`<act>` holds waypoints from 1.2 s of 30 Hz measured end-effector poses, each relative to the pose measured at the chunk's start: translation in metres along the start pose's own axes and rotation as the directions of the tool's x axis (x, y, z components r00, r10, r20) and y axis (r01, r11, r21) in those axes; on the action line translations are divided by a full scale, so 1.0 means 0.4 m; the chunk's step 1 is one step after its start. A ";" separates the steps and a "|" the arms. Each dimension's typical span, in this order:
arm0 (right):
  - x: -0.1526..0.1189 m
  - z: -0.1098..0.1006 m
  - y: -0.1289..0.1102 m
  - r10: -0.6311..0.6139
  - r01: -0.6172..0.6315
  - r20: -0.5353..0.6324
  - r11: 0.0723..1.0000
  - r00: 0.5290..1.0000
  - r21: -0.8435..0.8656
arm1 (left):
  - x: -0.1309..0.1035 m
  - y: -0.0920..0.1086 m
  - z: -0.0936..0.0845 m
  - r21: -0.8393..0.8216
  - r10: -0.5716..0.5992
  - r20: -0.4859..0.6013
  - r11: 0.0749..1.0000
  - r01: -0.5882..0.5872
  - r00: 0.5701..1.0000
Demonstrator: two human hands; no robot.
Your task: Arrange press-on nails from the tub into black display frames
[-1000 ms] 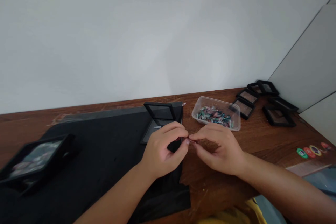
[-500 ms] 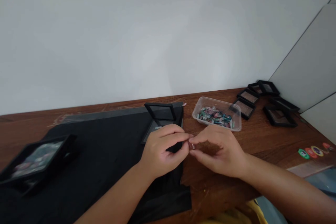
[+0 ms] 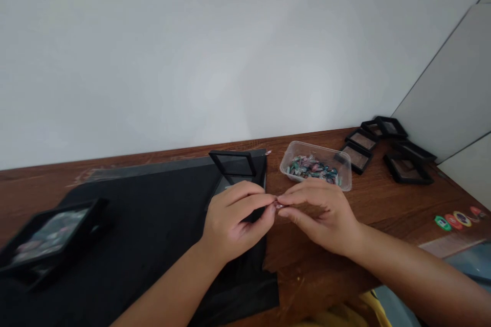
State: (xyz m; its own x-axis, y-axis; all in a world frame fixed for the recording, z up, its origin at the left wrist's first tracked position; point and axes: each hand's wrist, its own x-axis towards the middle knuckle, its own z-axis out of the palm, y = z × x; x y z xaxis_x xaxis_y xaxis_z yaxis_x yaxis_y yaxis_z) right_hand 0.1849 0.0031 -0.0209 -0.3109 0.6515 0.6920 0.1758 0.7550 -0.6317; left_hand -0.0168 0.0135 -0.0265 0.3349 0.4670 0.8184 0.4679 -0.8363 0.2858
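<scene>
My left hand (image 3: pixel 240 219) and my right hand (image 3: pixel 320 214) meet at the fingertips above the right edge of the black mat (image 3: pixel 153 235). Between them they pinch a small shiny pinkish piece (image 3: pixel 280 206), mostly covered by the fingers; its exact kind does not show. Behind my left hand stands a black display frame (image 3: pixel 235 164) with its lid raised and a clear film in it. Beyond my right hand sits a clear plastic tub (image 3: pixel 290 153) holding many small glossy pieces (image 3: pixel 312 167) in pink, green and dark teal.
At the left, a black frame (image 3: pixel 97 209) filled with pale and pink pieces rests on the mat. Several black frames (image 3: pixel 358 157) lie at the back right. Round coloured stickers (image 3: pixel 462 218) are on the wooden table (image 3: pixel 383 214) at the right. A white wall (image 3: pixel 192 61) stands behind.
My right fingertips have closed in on the small piece, narrowing the gap between thumb and finger. The piece looks turned flatter. My left hand has barely moved.
</scene>
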 end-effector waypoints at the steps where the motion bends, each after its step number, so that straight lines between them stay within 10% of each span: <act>1: 0.000 0.001 0.000 -0.005 0.004 -0.003 1.000 1.000 -0.003 | 0.001 0.001 0.000 0.011 0.002 -0.006 1.000 -0.002 1.000; 22: -0.003 0.002 -0.005 0.044 -0.044 0.023 0.999 0.999 0.008 | 0.003 -0.007 -0.003 -0.055 -0.013 0.033 0.998 0.015 0.999; 29: -0.003 0.006 -0.004 0.085 -0.086 0.031 0.996 0.996 0.028 | 0.024 -0.044 -0.074 0.024 -0.055 0.068 0.998 0.053 0.996; 33: -0.008 0.006 0.000 0.079 -0.081 0.050 0.996 0.996 0.041 | 0.008 -0.116 -0.125 0.182 -0.276 0.353 0.958 0.224 0.894; 36: -0.014 0.006 0.005 0.103 -0.105 0.059 0.993 0.993 0.046 | -0.034 -0.188 -0.145 0.323 -0.408 0.375 0.899 0.296 0.832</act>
State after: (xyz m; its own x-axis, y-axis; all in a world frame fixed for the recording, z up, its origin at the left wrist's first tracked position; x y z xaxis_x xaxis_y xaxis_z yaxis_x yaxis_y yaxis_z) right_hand 0.1846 0.0009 -0.0269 -0.3453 0.7200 0.6020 0.1647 0.6780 -0.7164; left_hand -0.1039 0.0534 -0.0303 0.3943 0.8379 0.3774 0.7839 -0.5210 0.3378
